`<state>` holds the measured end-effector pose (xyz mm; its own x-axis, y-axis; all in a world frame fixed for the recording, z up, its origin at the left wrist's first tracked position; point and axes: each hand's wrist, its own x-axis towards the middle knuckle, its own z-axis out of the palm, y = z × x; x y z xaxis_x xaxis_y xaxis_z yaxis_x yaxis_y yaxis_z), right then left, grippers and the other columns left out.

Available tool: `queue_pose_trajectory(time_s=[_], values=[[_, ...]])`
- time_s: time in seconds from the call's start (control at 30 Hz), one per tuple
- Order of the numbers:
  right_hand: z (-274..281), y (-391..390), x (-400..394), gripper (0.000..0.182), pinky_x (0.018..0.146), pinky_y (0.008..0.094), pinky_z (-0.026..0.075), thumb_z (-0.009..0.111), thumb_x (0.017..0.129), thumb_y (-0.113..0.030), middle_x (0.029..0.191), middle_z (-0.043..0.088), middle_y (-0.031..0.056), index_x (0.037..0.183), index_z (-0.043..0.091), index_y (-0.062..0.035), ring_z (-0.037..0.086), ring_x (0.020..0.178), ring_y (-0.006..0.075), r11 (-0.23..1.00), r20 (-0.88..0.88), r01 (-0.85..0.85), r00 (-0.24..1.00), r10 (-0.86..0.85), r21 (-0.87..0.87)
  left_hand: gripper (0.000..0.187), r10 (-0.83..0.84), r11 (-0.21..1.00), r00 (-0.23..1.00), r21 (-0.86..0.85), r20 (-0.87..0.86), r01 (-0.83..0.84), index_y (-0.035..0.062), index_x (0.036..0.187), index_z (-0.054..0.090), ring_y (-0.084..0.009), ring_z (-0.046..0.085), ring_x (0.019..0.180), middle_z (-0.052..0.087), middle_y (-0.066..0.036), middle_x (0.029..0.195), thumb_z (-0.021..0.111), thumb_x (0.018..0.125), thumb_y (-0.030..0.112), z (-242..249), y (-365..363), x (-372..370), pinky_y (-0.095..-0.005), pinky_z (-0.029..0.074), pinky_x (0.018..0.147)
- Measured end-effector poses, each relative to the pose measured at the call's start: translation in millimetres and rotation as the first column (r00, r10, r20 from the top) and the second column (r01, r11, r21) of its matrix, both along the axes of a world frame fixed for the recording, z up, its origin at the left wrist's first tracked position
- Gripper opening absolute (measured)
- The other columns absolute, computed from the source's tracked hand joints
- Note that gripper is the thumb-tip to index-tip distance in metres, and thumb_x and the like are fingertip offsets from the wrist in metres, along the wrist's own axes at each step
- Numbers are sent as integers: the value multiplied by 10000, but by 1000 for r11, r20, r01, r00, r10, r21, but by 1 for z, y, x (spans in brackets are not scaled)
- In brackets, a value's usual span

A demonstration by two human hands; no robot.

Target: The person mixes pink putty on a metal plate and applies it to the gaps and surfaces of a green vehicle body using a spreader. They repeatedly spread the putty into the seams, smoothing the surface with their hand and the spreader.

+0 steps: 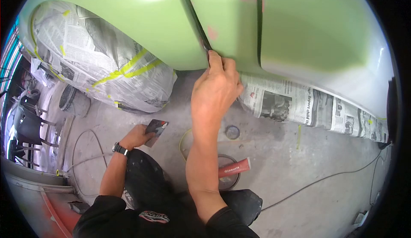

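My right hand [217, 81] is up against the light green car body [141, 32], at the lower end of a dark panel gap [195, 21]. Its fingers are pinched together, and whatever they hold is hidden beneath them. Low on the left, my left hand [136, 137] grips a dark, flat mixing plate [157, 131] with a small red dab near its top edge. Pinkish patches [212, 32] show on the green panel close to my right hand.
Taped newspaper [107, 62] covers the wheel, and more newspaper [299, 103] lines the sill. A red Glasurit tube [234, 167] lies across a round container [229, 184]. A small round lid [232, 131], cables [321, 180], a bucket [70, 98] and chairs [30, 124] stand around.
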<state>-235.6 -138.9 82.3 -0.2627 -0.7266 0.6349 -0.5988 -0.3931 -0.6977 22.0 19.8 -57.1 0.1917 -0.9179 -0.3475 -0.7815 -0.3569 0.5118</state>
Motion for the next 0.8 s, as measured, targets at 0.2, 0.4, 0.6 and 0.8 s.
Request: queue_pose_trajectory(time_s=[0.2, 0.4, 0.6, 0.8], values=[[10, 1, 0, 377, 787, 479, 484, 682, 828, -9, 1066, 648, 74, 1192, 729, -95, 653, 968, 321, 994, 108, -71, 991, 80, -89, 288, 22, 999, 1000, -36, -11, -23, -36, 941, 751, -213, 618, 641, 681, -191, 718, 731, 943, 251, 9, 4, -6, -405, 490, 652], [-17, 29, -49, 359, 830, 437, 506, 688, 865, 2, 1075, 681, 96, 1219, 695, -56, 671, 991, 277, 885, 327, -451, 824, 462, -115, 224, 143, 936, 899, -240, -414, -259, 5, 1120, 736, -114, 662, 819, 756, -52, 941, 710, 987, 184, 23, 0, -4, -342, 529, 743], [-70, 13, -61, 335, 705, 227, 490, 776, 887, -44, 938, 672, -28, 1203, 662, -49, 588, 780, 48, 3, 730, -989, 114, 674, 151, 428, -52, 865, 588, -331, -807, -377, 24, 1357, 616, -140, 694, 1007, 713, -43, 1209, 746, 956, 97, 95, 2, -43, -333, 567, 906], [-108, 17, -23, 269, 748, 243, 494, 747, 913, -67, 1017, 697, -2, 1171, 685, -23, 604, 854, 65, 228, 765, -962, 257, 591, 147, 379, -152, 857, 520, -374, -840, -354, -6, 1318, 631, -114, 656, 1053, 712, -30, 1199, 736, 971, 104, 134, 18, -47, -311, 520, 942]])
